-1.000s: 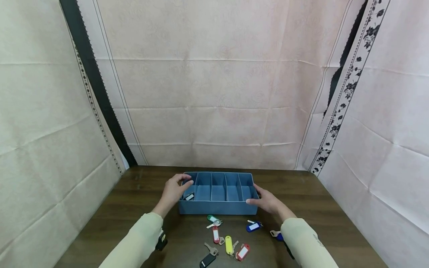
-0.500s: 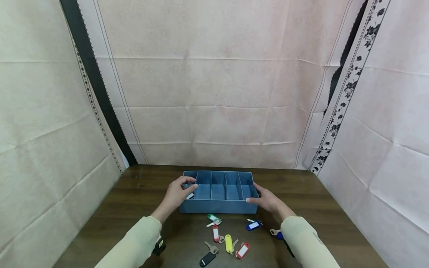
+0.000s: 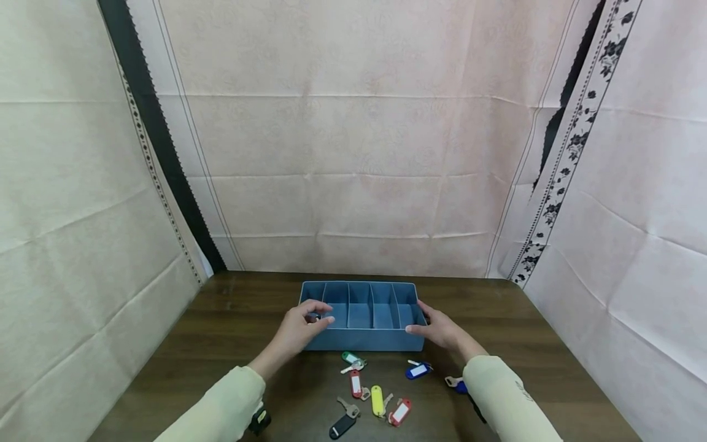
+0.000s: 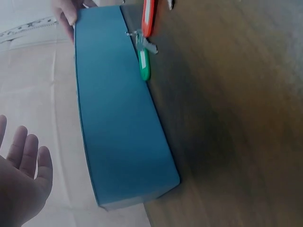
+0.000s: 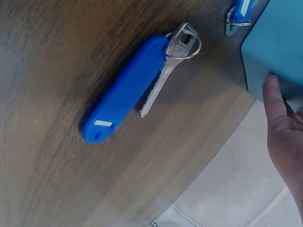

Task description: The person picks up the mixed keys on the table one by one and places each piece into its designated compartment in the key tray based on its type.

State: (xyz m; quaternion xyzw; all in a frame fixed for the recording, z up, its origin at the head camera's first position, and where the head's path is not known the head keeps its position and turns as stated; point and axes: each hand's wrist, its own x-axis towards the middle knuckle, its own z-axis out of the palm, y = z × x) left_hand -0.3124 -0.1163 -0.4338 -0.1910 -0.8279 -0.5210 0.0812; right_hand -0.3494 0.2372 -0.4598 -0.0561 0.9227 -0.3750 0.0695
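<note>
A blue organizer box [image 3: 364, 339] with a row of compartments stands on the table. My left hand [image 3: 295, 331] hovers over its left end, thumb and fingers apart with nothing between them; in the left wrist view that hand [image 4: 26, 175] shows loosely spread fingers. Behind it, the leftmost compartment and the dark key tag lying there are mostly hidden. At the opposite end my right hand [image 3: 442, 331] grips the box's front right corner, thumb over the front rim and fingers against the side wall. The right wrist view shows one finger [image 5: 273, 97] along the box's outside.
In front of the box lie tagged keys: green [image 3: 350, 358], red [image 3: 356, 385], yellow [image 3: 377, 402], another red [image 3: 400, 413], black [image 3: 342, 426] and blue [image 3: 418, 371]. One more blue key tag [image 5: 125, 90] sits below my right wrist. Pale cloth [image 3: 353, 153] hangs around the table.
My left hand has moved right and slightly toward me over the box's left end, covering the dark key tag there. My right hand stays on the right corner.
</note>
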